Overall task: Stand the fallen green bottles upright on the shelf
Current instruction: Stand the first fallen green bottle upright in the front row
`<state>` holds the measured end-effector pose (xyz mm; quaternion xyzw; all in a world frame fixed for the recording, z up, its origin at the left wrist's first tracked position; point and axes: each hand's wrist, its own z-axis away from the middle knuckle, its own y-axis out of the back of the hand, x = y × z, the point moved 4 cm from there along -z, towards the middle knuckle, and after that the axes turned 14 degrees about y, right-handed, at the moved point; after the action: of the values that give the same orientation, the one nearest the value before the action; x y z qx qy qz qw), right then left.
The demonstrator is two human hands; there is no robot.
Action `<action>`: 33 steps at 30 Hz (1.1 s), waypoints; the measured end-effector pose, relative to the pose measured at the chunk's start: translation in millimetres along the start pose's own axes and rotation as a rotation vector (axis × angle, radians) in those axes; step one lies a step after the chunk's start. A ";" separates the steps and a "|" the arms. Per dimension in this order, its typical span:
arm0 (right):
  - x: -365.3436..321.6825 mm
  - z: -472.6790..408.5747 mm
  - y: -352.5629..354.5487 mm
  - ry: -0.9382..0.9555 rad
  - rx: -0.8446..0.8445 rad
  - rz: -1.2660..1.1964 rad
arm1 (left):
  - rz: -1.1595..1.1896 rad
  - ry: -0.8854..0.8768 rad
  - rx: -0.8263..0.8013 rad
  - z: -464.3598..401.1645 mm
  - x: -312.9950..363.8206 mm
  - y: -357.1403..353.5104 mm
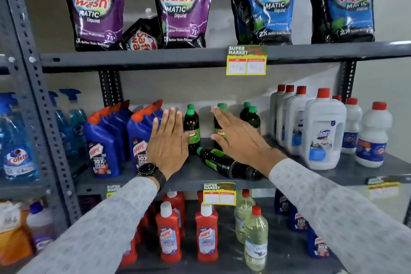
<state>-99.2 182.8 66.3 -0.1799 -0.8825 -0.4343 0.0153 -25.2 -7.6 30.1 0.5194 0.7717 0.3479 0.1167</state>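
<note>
Both forearms, in grey patterned sleeves, reach up from the lower edge of the view toward the middle shelf [178,181]. The left hand [168,140] carries a dark watch [146,169] at the wrist; its grip is wide, fingers spread and straight, palm facing the shelf, holding nothing. It hovers in front of the blue Harpic bottles [102,140] and just beside an upright green bottle [191,129]. The right hand [240,138] is likewise wide, fingers extended flat and empty, and partly covers a second upright green bottle [219,118]. Below and between the two hands, one fallen green bottle [220,161] lies on its side on the middle shelf, cap pointing left toward the left hand, base running under the right wrist. Whether a second fallen bottle lies behind it cannot be determined. Farther back on the same shelf, two more green-capped bottles [252,115] stand upright. To the right stand white Domex bottles [323,131] with red caps. On the shelf above stand purple and blue Safe Wash pouches [180,4]. On the shelf below stand red Harpic bottles [168,233].
</note>
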 end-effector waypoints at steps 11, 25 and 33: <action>46.3 -39.6 -100.4 -0.405 -0.745 -0.224 | -0.064 0.101 -0.598 36.2 -39.7 -108.6; 63.3 -43.2 -114.7 -0.701 -0.531 -0.489 | -0.176 0.002 -0.687 40.8 -35.3 -118.2; 43.4 -24.8 -115.8 -0.708 0.146 -0.671 | -0.191 0.021 -0.668 42.9 -37.4 -117.8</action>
<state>-181.3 112.3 1.6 -0.0208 -0.8709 -0.2645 -0.4137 -70.7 -48.5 -85.6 0.3746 0.6614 0.5740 0.3044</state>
